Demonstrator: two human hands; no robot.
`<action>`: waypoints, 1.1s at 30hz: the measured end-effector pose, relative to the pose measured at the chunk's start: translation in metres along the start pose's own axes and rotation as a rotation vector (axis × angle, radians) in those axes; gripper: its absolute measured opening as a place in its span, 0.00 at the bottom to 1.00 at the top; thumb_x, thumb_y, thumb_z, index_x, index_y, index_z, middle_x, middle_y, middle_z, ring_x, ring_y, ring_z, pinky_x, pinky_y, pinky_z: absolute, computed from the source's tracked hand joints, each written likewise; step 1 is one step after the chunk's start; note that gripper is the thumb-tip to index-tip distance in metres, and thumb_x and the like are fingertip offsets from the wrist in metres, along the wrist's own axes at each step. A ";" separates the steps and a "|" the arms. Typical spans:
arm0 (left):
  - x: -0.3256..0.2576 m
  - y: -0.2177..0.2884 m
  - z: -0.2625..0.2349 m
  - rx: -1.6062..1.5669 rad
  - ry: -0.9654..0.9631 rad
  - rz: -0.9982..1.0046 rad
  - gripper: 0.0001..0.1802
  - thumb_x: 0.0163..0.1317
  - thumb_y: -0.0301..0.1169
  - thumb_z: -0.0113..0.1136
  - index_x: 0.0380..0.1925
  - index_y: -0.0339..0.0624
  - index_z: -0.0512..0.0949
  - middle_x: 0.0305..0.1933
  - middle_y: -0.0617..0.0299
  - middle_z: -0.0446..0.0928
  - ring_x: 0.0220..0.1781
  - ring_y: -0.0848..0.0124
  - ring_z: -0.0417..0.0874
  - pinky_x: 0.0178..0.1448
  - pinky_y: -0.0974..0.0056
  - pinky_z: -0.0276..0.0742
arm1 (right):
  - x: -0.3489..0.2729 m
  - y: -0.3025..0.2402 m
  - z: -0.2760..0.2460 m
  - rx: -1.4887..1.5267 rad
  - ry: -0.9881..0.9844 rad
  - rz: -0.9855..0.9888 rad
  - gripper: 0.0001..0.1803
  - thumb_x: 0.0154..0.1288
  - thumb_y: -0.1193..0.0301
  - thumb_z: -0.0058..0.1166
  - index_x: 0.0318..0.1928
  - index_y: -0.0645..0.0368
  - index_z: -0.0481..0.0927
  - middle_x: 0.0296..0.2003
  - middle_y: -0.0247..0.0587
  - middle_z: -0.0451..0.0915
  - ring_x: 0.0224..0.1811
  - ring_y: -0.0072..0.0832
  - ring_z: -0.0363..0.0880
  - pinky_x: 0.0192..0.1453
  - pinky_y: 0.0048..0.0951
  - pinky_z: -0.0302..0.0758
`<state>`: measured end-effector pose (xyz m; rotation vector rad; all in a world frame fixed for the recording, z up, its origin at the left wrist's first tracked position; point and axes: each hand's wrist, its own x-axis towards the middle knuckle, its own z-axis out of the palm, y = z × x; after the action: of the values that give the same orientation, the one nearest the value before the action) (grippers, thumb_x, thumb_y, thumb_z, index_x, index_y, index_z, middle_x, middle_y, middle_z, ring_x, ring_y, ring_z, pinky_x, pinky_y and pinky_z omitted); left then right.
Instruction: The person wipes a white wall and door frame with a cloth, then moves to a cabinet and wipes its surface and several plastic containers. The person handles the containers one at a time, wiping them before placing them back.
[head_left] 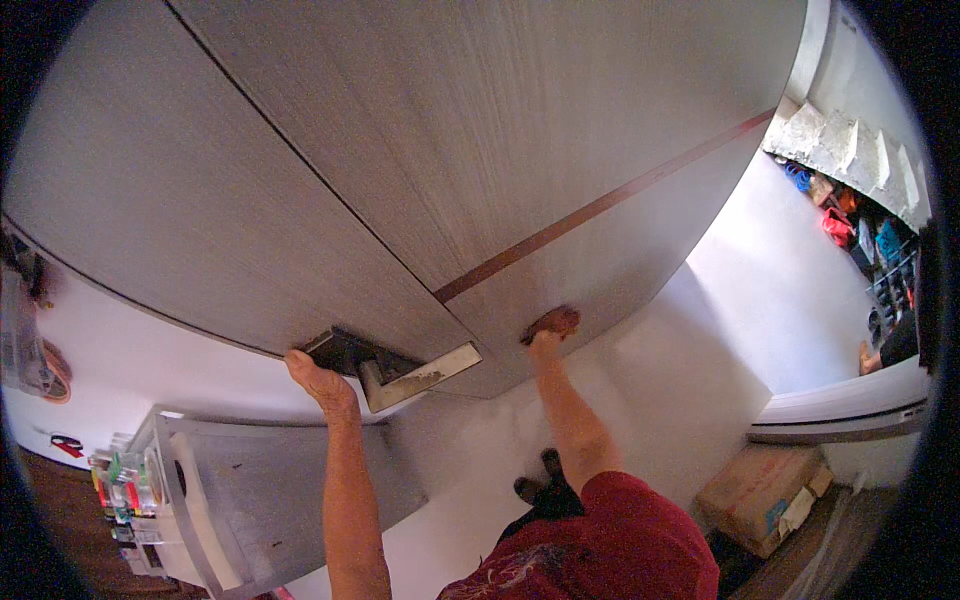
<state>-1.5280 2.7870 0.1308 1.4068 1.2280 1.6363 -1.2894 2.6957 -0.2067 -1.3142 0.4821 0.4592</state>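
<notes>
A large grey wood-grain door (pixel 420 120) fills the upper part of the head view, with a dark groove and a reddish-brown stripe (pixel 600 210) across it. My left hand (pixel 325 385) grips the door's edge beside the metal lever handle (pixel 425 378), its fingers partly hidden. The handle has a dark backplate, and its lever looks worn. My right hand (pixel 552 322) is bunched against the door face, below the stripe. Something dark shows at its lower side, but I cannot make out what it holds.
At lower left stands a grey-topped cabinet (pixel 290 500), with several bottles and jars (pixel 130 490) beside it. A cardboard box (pixel 765 490) sits at lower right. Coloured clutter (pixel 850 225) lies beyond the doorway at right, where another person's foot (pixel 868 357) shows.
</notes>
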 end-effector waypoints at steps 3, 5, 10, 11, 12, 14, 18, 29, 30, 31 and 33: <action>-0.007 0.010 0.002 -0.012 -0.051 -0.113 0.35 0.69 0.51 0.36 0.64 0.32 0.53 0.65 0.51 0.57 0.63 0.63 0.60 0.69 0.61 0.51 | -0.028 0.103 -0.001 0.120 -0.446 0.337 0.26 0.66 0.53 0.40 0.57 0.56 0.66 0.54 0.47 0.70 0.57 0.42 0.67 0.63 0.46 0.63; -0.007 0.003 0.024 -0.026 -0.078 -0.120 0.34 0.69 0.51 0.37 0.63 0.33 0.55 0.63 0.53 0.58 0.62 0.63 0.61 0.68 0.62 0.51 | -0.039 0.130 0.005 0.220 -0.661 0.469 0.27 0.66 0.50 0.38 0.56 0.56 0.67 0.53 0.46 0.71 0.57 0.41 0.67 0.62 0.47 0.63; -0.010 0.001 0.017 0.084 0.044 0.081 0.16 0.66 0.39 0.38 0.28 0.37 0.62 0.30 0.59 0.59 0.34 0.68 0.58 0.43 0.62 0.60 | -0.159 0.092 0.036 0.274 -0.968 0.923 0.26 0.65 0.52 0.42 0.55 0.58 0.67 0.52 0.46 0.72 0.55 0.43 0.69 0.61 0.46 0.66; -0.006 0.000 0.012 0.089 0.037 0.073 0.15 0.67 0.37 0.37 0.27 0.37 0.62 0.29 0.59 0.60 0.34 0.67 0.59 0.42 0.61 0.60 | -0.174 0.078 0.038 0.288 -1.029 0.975 0.26 0.65 0.53 0.42 0.55 0.59 0.68 0.52 0.47 0.72 0.54 0.43 0.69 0.61 0.46 0.67; 0.000 -0.011 0.006 0.092 0.032 0.065 0.15 0.67 0.36 0.36 0.26 0.37 0.62 0.29 0.58 0.60 0.34 0.67 0.60 0.42 0.60 0.60 | -0.183 0.062 0.041 0.292 -1.089 0.981 0.26 0.65 0.53 0.43 0.54 0.59 0.68 0.52 0.47 0.72 0.54 0.44 0.70 0.60 0.45 0.67; 0.032 -0.104 -0.063 0.386 -0.159 0.335 0.14 0.66 0.34 0.37 0.24 0.37 0.63 0.28 0.57 0.62 0.34 0.65 0.61 0.42 0.57 0.60 | -0.214 0.033 0.040 0.195 -1.244 0.979 0.26 0.64 0.54 0.44 0.54 0.60 0.68 0.51 0.47 0.72 0.53 0.44 0.71 0.60 0.45 0.68; -0.002 -0.009 -0.012 0.201 -0.295 0.202 0.23 0.62 0.32 0.46 0.53 0.33 0.55 0.45 0.51 0.66 0.47 0.62 0.65 0.55 0.58 0.61 | -0.122 -0.040 0.016 -0.409 -1.398 -0.136 0.24 0.61 0.61 0.51 0.54 0.62 0.67 0.51 0.46 0.72 0.52 0.40 0.72 0.58 0.38 0.70; -0.079 -0.002 -0.152 0.529 -0.374 0.235 0.23 0.54 0.33 0.63 0.49 0.39 0.69 0.52 0.48 0.67 0.57 0.53 0.68 0.58 0.57 0.66 | -0.031 -0.123 -0.043 -0.686 -1.174 -0.423 0.20 0.65 0.57 0.42 0.47 0.59 0.71 0.39 0.42 0.76 0.38 0.38 0.73 0.43 0.41 0.74; -0.079 0.012 -0.165 0.570 -0.371 0.261 0.21 0.53 0.32 0.64 0.47 0.40 0.71 0.52 0.49 0.68 0.57 0.54 0.68 0.58 0.57 0.66 | -0.028 -0.111 -0.046 -0.598 -1.160 -0.220 0.20 0.66 0.56 0.41 0.47 0.59 0.71 0.39 0.42 0.76 0.38 0.37 0.73 0.42 0.41 0.74; -0.077 0.027 -0.182 0.627 -0.337 0.336 0.21 0.51 0.31 0.65 0.46 0.42 0.72 0.52 0.50 0.69 0.56 0.54 0.69 0.57 0.57 0.67 | -0.030 -0.091 -0.052 -0.601 -1.195 -0.247 0.19 0.66 0.57 0.42 0.46 0.59 0.72 0.39 0.41 0.76 0.38 0.36 0.74 0.41 0.40 0.74; -0.069 0.061 -0.222 0.735 -0.256 0.490 0.22 0.48 0.29 0.66 0.45 0.44 0.74 0.51 0.51 0.70 0.55 0.54 0.71 0.56 0.57 0.68 | -0.057 -0.051 -0.059 -0.619 -1.275 -0.285 0.17 0.65 0.60 0.43 0.46 0.58 0.72 0.39 0.40 0.76 0.39 0.33 0.74 0.41 0.37 0.74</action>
<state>-1.7227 2.6502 0.1648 2.4436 1.4791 1.2587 -1.3109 2.6251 -0.1438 -1.3442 -0.9617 1.1224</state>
